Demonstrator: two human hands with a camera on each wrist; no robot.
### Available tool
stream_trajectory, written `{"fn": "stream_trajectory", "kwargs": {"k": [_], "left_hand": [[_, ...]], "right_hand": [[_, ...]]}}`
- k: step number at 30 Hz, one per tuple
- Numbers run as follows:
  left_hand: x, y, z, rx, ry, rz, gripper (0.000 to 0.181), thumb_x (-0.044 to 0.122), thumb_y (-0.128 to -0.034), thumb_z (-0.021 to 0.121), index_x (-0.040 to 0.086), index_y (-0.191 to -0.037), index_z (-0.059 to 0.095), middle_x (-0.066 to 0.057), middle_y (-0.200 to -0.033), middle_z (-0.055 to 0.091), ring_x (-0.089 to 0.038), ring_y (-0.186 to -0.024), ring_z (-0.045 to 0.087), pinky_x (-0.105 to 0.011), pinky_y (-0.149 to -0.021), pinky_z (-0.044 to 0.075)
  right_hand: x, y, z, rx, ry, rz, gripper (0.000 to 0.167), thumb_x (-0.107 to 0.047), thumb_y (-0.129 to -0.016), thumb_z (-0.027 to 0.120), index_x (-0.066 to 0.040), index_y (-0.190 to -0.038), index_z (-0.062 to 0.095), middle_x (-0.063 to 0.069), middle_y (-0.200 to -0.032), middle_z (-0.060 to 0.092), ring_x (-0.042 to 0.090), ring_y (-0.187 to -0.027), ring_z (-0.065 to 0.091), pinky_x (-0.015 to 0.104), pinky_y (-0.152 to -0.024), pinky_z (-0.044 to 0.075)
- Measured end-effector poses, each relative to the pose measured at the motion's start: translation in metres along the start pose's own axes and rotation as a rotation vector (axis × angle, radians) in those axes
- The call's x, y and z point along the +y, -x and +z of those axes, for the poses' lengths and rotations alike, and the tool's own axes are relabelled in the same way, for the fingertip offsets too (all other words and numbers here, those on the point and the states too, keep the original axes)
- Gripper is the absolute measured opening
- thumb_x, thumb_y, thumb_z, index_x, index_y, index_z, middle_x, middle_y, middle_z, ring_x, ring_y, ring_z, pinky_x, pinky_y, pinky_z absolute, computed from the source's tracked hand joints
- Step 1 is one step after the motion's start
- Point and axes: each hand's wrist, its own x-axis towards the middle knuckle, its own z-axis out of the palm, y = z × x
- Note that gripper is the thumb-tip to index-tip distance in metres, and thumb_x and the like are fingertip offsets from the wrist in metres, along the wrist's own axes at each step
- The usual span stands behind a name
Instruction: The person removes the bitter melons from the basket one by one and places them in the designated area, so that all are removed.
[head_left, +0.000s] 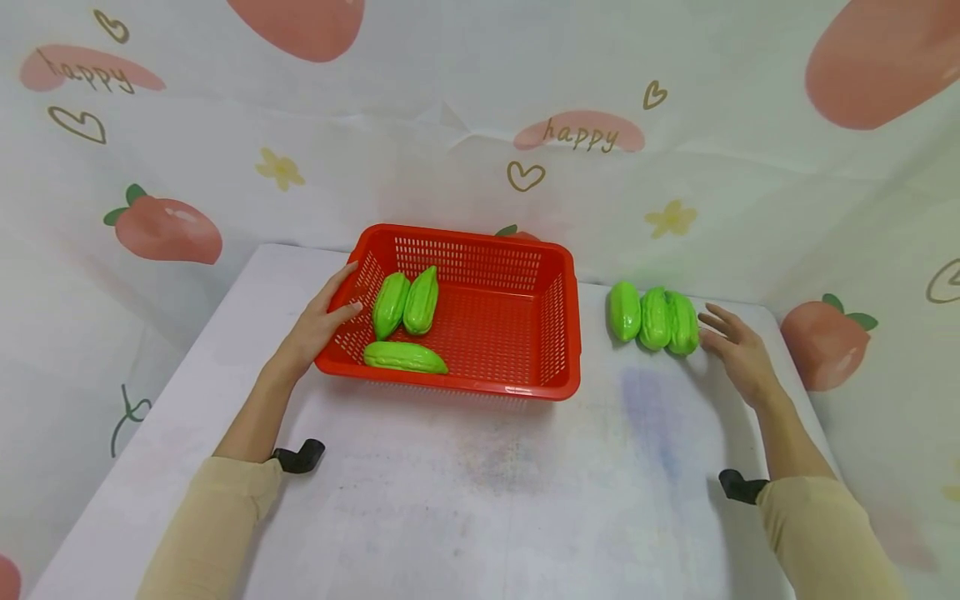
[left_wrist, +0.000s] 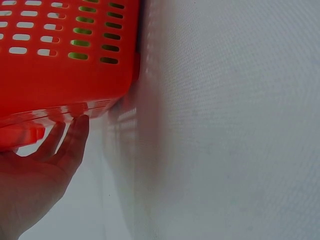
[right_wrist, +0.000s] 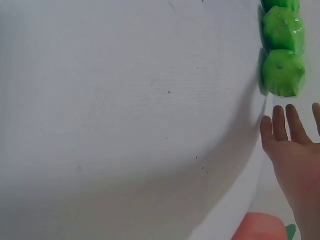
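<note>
Basket (head_left: 487, 325) between both hands (head_left: 313, 331) (head_left: 741, 354)

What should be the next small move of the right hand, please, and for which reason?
Probably the right hand should ease toward the nearest ridged green gourd and close around it: the right wrist view shows a gap between them. The left hand holds the red plastic basket, where three similar gourds lie.

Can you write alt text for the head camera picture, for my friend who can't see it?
A person's left grip holds the left end of a red basket with three ridged green fruits inside. Three more fruits lie in a row on the white table, with the right grip just beside them.
</note>
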Motion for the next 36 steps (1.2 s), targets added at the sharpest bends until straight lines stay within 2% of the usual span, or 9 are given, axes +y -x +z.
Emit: {"fn": "stream_trajectory", "kwargs": {"k": [3,7,10,14,21,27,31,36], "left_hand": [[0.000,0.000,0.000,-0.001,0.003,-0.003,0.066,0.024,-0.1033,0.045,0.039,-0.159,0.013,-0.012,-0.158,0.025,-0.036,-0.125,0.044,-0.025,-0.084,0.051],[0.000,-0.001,0.000,-0.001,0.001,-0.002,0.066,0.025,-0.1035,0.045,0.040,-0.159,0.014,-0.012,-0.157,0.026,-0.036,-0.124,0.045,-0.025,-0.083,0.052],[0.000,0.000,0.001,0.003,-0.007,0.005,0.065,0.027,-0.1037,0.046,0.040,-0.159,0.015,-0.012,-0.157,0.026,-0.035,-0.123,0.045,-0.024,-0.083,0.051],[-0.001,0.001,0.001,0.009,-0.011,0.008,0.064,0.029,-0.1038,0.047,0.039,-0.159,0.016,-0.012,-0.158,0.026,-0.034,-0.123,0.045,-0.022,-0.082,0.051],[-0.002,0.000,0.000,0.006,-0.001,0.007,0.065,0.026,-0.1038,0.047,0.040,-0.159,0.015,-0.011,-0.159,0.024,-0.035,-0.125,0.043,-0.021,-0.082,0.051],[-0.003,0.000,0.001,0.007,-0.012,0.004,0.065,0.026,-0.1038,0.046,0.039,-0.159,0.015,-0.011,-0.158,0.025,-0.034,-0.125,0.043,-0.021,-0.081,0.051],[-0.003,0.000,0.001,0.006,-0.019,0.007,0.064,0.027,-0.1038,0.046,0.039,-0.159,0.016,-0.012,-0.156,0.027,-0.034,-0.123,0.045,-0.022,-0.081,0.052],[-0.002,0.000,0.001,0.008,-0.022,0.009,0.064,0.027,-0.1037,0.046,0.040,-0.159,0.016,-0.011,-0.157,0.027,-0.033,-0.124,0.044,-0.021,-0.081,0.051]], "right_hand": [[0.001,0.003,0.002,0.044,-0.083,-0.043,0.056,-0.018,-0.101,0.058,-0.008,-0.153,0.039,0.016,-0.149,0.046,-0.004,-0.119,0.051,0.006,-0.088,0.042],[-0.002,0.006,0.005,0.107,-0.245,-0.092,0.049,-0.010,-0.099,0.061,-0.009,-0.146,0.049,-0.003,-0.134,0.061,-0.002,-0.113,0.057,0.008,-0.088,0.043],[-0.007,0.009,0.008,0.151,-0.409,-0.123,0.045,-0.004,-0.098,0.060,-0.005,-0.142,0.052,-0.004,-0.127,0.065,0.004,-0.112,0.060,0.011,-0.090,0.045],[-0.016,0.012,0.014,0.167,-0.548,-0.172,0.042,0.003,-0.098,0.056,0.003,-0.140,0.052,0.001,-0.124,0.067,0.010,-0.113,0.061,0.016,-0.094,0.046],[-0.036,0.018,0.024,0.101,-0.564,-0.292,0.041,0.011,-0.096,0.053,0.009,-0.136,0.052,0.008,-0.125,0.066,0.017,-0.116,0.061,0.019,-0.094,0.048],[-0.047,0.020,0.034,0.041,-0.608,-0.337,0.043,0.017,-0.094,0.050,0.016,-0.136,0.046,0.011,-0.125,0.066,0.021,-0.117,0.060,0.022,-0.094,0.049],[-0.054,0.023,0.040,0.000,-0.628,-0.365,0.043,0.018,-0.094,0.051,0.015,-0.136,0.047,0.013,-0.127,0.065,0.024,-0.119,0.059,0.025,-0.095,0.049],[-0.066,0.026,0.051,-0.051,-0.598,-0.385,0.043,0.018,-0.094,0.050,0.014,-0.136,0.048,0.017,-0.130,0.062,0.023,-0.119,0.059,0.027,-0.095,0.050]]}}
